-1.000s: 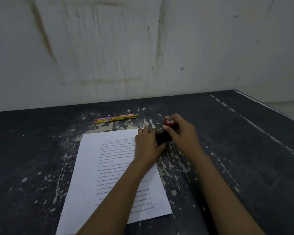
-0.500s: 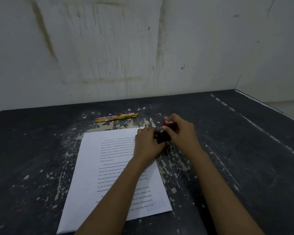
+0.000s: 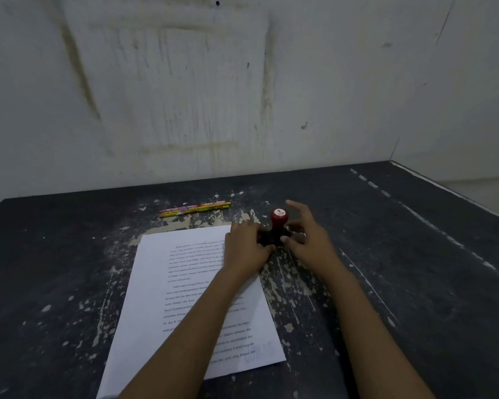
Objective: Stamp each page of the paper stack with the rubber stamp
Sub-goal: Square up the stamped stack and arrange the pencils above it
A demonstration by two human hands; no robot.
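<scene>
The rubber stamp (image 3: 279,219) has a red knob with a white label and stands upright on its black base, just off the top right corner of the paper stack (image 3: 167,306). The top page is printed text with a faint blue stamp mark (image 3: 258,352) in its lower right corner. My left hand (image 3: 247,249) lies over the page's top right corner, its fingers curled against the left side of the black base. My right hand (image 3: 307,237) is beside the stamp on the right, fingers spread and off the knob, thumb near the base.
Two colourful pencils (image 3: 195,208) lie side by side beyond the paper. The dark table (image 3: 415,269) is worn with pale chipped patches; its right edge runs diagonally at the far right. A stained white wall (image 3: 242,96) stands right behind it.
My right hand was closed around the red knob; now its fingers are spread and off it, so the knob shows. My left hand has stayed against the black base.
</scene>
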